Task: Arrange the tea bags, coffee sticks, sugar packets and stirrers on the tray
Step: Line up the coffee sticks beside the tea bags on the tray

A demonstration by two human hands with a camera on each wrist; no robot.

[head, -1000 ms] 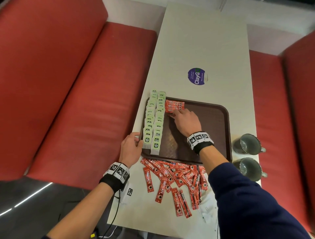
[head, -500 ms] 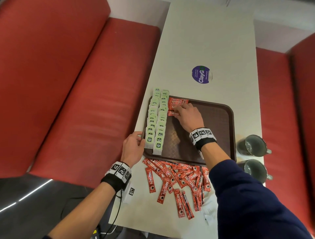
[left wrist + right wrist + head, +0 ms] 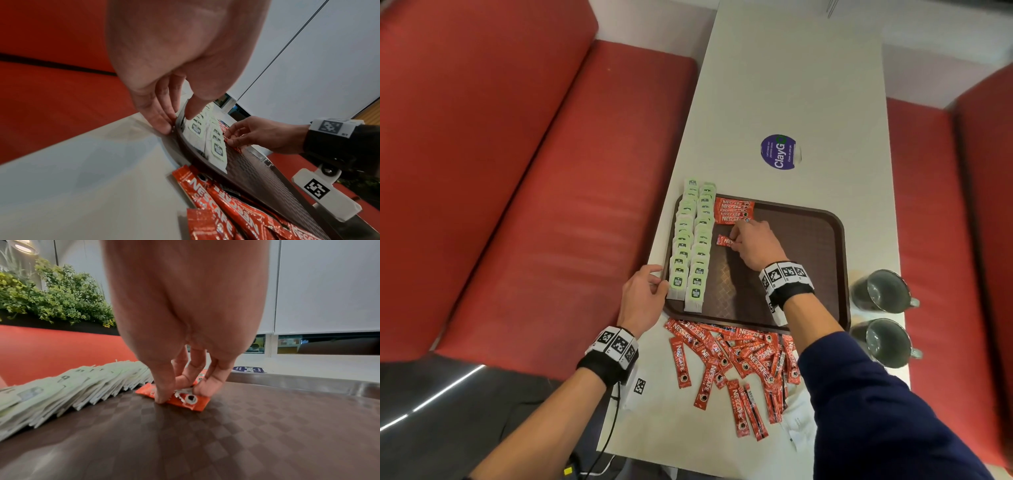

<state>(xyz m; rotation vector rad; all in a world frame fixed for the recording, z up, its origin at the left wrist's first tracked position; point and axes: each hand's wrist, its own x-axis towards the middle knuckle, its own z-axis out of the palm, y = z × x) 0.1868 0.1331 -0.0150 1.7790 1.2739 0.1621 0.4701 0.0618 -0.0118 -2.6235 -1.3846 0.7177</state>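
Note:
A brown tray (image 3: 808, 240) lies on the white table. Two overlapping rows of green tea bags (image 3: 693, 240) run along its left side. A short row of red coffee sticks (image 3: 734, 210) lies at its far left. Just below that row my right hand (image 3: 732, 240) pinches one coffee stick (image 3: 722, 240) that lies flat on the tray; the right wrist view shows thumb and fingers on this stick (image 3: 185, 400). My left hand (image 3: 661, 279) grips the tray's left rim (image 3: 179, 129), thumb over the nearest tea bags (image 3: 216, 146).
A loose pile of coffee sticks (image 3: 736, 356) lies on the table in front of the tray. Two grey mugs (image 3: 880, 291) (image 3: 887, 342) stand right of it. A purple round sticker (image 3: 779, 151) is beyond. White packets (image 3: 798, 421) show by my right sleeve. Red benches flank the table.
My right hand has drawn back from the row of coffee sticks, with one stick now lying apart, nearer me. The left hand stays on the tray's rim.

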